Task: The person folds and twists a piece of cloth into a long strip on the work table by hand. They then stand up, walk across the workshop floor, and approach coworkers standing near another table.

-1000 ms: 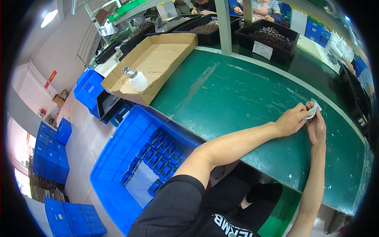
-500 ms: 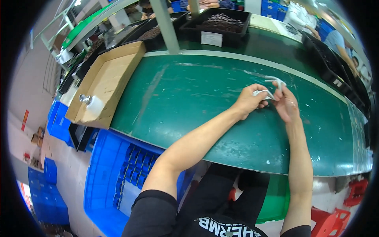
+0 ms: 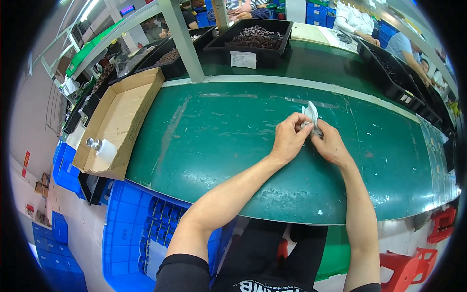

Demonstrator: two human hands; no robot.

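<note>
Above the green tabletop [image 3: 219, 146], my two hands meet around a small, limp white piece of cloth-like material [image 3: 311, 112]. One wide flap of it stands up between the fingers, beside a narrow strip. My left hand [image 3: 290, 137] pinches its left side between thumb and fingertips. On the other side, my right hand [image 3: 332, 142] has its fingers closed on the lower right part. The fingers hide much of the piece, so its exact kind cannot be made out.
A cardboard tray [image 3: 138, 104] at left holds a white bottle with a metal top [image 3: 104, 150]. Below it stands a blue crate [image 3: 121, 228] with dark blue parts. Black bins [image 3: 248, 41] line the far side, where other people sit. Red stools [image 3: 404, 270] are at lower right.
The hands have come closer together, and the white piece is now bunched between them with a flap upright. Earlier it showed as two separate bits, one at each hand. The view has shifted slightly.
</note>
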